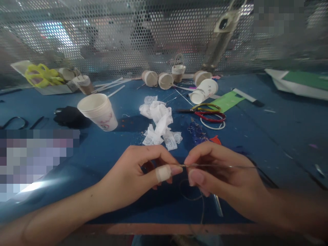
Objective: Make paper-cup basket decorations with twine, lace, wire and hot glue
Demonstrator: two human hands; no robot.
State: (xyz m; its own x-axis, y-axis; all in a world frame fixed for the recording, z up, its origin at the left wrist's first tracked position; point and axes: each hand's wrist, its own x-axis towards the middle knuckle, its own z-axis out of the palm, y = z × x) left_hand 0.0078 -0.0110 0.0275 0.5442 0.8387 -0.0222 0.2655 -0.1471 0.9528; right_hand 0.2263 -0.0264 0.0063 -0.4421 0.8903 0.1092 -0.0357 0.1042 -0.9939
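Note:
My left hand (143, 171), with a beige plaster on its thumb, pinches the end of a thin, dull-coloured cord (217, 166) between thumb and index finger. Right beside it, my right hand (225, 174) has its thumb and index fingertips closed on the same cord. The strand runs straight rightward across the right hand, and a loose loop hangs below the fingers. Whether it is twine or wire is hard to tell. White lace ribbon (161, 118) lies crumpled just beyond the hands. A blue glue gun (196, 132) lies partly hidden behind my right hand.
A stack of paper cups (98, 111) stands left on the blue table (287, 136). Scissors (212, 109) and green paper (228, 100) lie right. Several wrapped cups (165, 81) line the perforated metal screen (115, 37). Yellow-handled scissors (42, 75) rest in a box at back left.

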